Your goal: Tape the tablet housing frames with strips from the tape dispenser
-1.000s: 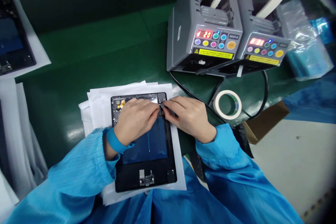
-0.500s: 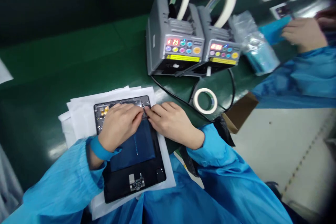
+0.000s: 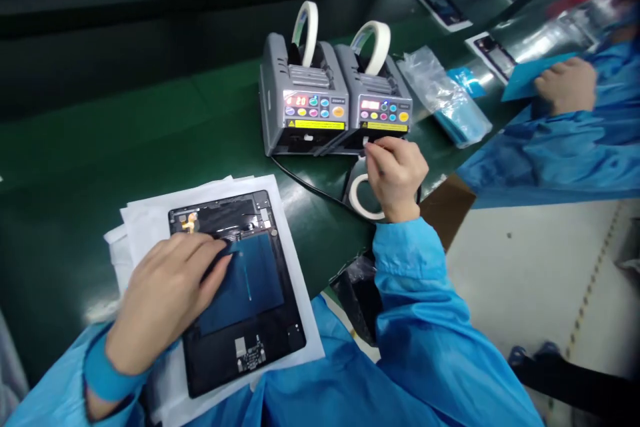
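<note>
An opened tablet point(image 3: 270, 340), its inside parts showing, lies on a stack of white sheets point(image 3: 310, 320). Over its left part is my left hand point(image 3: 170, 280), thumb and fingers curled together at the upper edge of the dark blue battery point(image 3: 255, 280); what they pinch is hard to make out. My right hand point(image 3: 397, 173) reaches to the front of the right tape dispenser point(image 3: 375, 90), thumb and forefinger closed on a short white piece of tape point(image 3: 366, 141) at its outlet. Beside it stands the left tape dispenser point(image 3: 305, 93), a white tab at its slot.
A loose tape roll point(image 3: 357, 197) lies partly behind my right wrist. A black cable point(image 3: 310, 181) runs over the green table. To the right are a clear plastic bag point(image 3: 430, 77), a cardboard box point(image 3: 447, 207) and a co-worker's hand point(image 3: 567, 87) on a blue sheet.
My right hand has left the tablet and moved up and right to the right dispenser. My left hand has drawn back down and left, uncovering the tablet's top. The view has shifted.
</note>
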`<state>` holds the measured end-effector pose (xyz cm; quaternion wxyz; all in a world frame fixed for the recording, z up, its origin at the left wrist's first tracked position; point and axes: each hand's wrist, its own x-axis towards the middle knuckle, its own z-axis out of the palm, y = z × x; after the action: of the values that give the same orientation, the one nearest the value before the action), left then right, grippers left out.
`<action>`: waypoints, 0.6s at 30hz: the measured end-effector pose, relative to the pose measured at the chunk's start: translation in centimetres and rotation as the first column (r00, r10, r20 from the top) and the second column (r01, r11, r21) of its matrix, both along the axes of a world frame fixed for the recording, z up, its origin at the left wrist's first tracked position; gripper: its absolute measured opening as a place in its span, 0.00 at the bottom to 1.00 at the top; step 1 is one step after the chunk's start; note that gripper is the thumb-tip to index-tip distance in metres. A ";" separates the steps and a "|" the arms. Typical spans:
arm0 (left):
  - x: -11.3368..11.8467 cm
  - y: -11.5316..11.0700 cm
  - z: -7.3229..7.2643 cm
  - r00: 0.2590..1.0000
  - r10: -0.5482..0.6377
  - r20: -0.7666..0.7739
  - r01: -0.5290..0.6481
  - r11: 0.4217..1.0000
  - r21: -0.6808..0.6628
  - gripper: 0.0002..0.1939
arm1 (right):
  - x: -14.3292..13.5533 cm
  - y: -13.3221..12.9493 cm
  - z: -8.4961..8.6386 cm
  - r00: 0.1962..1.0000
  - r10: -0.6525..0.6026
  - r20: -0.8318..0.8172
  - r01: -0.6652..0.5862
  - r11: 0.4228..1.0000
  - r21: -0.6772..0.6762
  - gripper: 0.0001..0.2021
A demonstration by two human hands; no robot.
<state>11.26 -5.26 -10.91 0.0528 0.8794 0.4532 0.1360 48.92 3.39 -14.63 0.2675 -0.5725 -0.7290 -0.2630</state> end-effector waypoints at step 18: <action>-5.4 -2.3 -3.6 0.983 0.183 0.015 -0.183 0.983 -0.014 0.16 | -25.0 -3.8 1.8 0.843 0.539 -0.008 -0.494 0.766 -0.411 0.08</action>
<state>5.83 -7.55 -14.54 0.0492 0.8326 0.5324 0.1445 23.89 -0.36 -12.82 0.1671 -0.3763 -0.9095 -0.0568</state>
